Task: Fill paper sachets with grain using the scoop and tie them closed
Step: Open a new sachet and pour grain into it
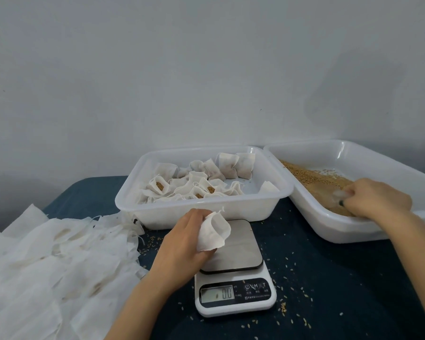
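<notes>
**Head view.** The left grip (184, 241) pinches an empty sachet (214, 231), holding it over the platform of the scale (233, 298). The display reads zero, so the sachet probably bears no weight yet and waits there to be filled and weighed. Well to its right, the right grip (375, 200) curls round a translucent scoop (338, 197) sunk in the grain (314, 182) of the grain tray (353, 233), presumably loading. Beyond the left grip, a second tray (194, 208) collects filled sachets (233, 165), some apparently untied. Flat blanks (59, 266) lie leftward within reach on the desk (329, 278).
</notes>
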